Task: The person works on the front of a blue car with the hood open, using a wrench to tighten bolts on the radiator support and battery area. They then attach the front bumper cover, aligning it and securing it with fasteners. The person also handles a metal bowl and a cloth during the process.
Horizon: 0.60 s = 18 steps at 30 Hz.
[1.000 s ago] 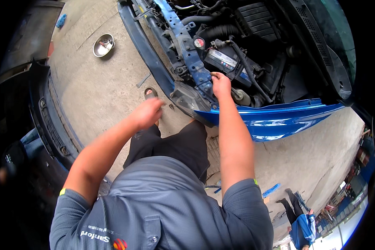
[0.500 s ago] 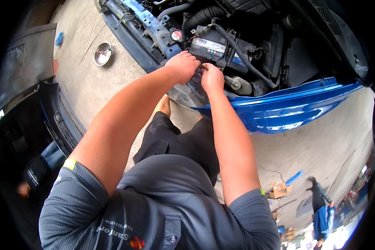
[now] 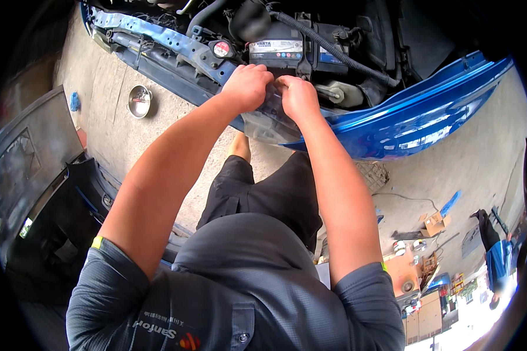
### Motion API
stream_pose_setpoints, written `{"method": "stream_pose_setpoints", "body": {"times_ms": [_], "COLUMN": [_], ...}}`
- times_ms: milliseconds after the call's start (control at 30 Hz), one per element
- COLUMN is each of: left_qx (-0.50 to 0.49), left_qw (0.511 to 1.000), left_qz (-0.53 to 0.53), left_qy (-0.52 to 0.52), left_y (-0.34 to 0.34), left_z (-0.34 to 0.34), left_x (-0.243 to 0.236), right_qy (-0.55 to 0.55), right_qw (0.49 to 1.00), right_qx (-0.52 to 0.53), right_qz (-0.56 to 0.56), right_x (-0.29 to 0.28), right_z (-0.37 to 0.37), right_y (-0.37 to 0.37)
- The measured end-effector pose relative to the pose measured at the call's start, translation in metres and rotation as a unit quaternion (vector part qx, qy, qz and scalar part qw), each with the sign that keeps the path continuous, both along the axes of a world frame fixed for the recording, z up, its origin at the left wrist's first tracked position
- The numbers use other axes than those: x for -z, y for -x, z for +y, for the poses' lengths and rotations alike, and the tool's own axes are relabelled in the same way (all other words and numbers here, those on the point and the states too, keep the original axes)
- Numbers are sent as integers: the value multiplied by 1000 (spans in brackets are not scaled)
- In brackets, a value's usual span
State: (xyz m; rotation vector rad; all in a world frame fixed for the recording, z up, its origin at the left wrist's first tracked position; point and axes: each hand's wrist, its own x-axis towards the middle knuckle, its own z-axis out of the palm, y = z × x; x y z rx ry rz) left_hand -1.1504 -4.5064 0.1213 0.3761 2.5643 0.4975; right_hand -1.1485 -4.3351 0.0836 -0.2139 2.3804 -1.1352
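At the front corner of a car with its engine bay exposed, both my hands meet above a clear headlight [image 3: 267, 127]. My left hand [image 3: 246, 88] is closed, its fingers curled down at the headlight's inner upper edge. Beside it, my right hand [image 3: 300, 98] is closed in a pinch at the upper rear of the light. Whatever lies between the fingertips of either hand is hidden. Just beyond them sits a car battery [image 3: 278, 55] with a pale label. A radiator cap [image 3: 221, 49] lies to the left of it.
A blue fender [image 3: 410, 131] curves away to the right. Leftward runs the blue front crossmember [image 3: 152, 32]. A metal bowl [image 3: 139, 102] rests on the concrete floor. Behind me on the right are a cardboard box [image 3: 434, 223] and another person [image 3: 498, 260].
My view has turned, so the car and floor appear shifted. Both hands stay at the headlight, with a slightly wider gap between them. Their fingers remain closed.
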Motion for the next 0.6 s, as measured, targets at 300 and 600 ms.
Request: {"method": "stream_pose_setpoints", "body": {"times_ms": [300, 600], "left_qx": [6, 24], "left_qw": [1000, 996], "left_qz": [20, -30], "left_qy": [2, 80], "left_y": [2, 8], "left_z": [1, 9], "left_x": [6, 5], "right_qy": [-46, -70], "right_qw": [998, 994], "right_qx": [-15, -30], "right_qz": [32, -82], "right_x": [2, -16], "right_z": [1, 1], "right_y": [-4, 5]}}
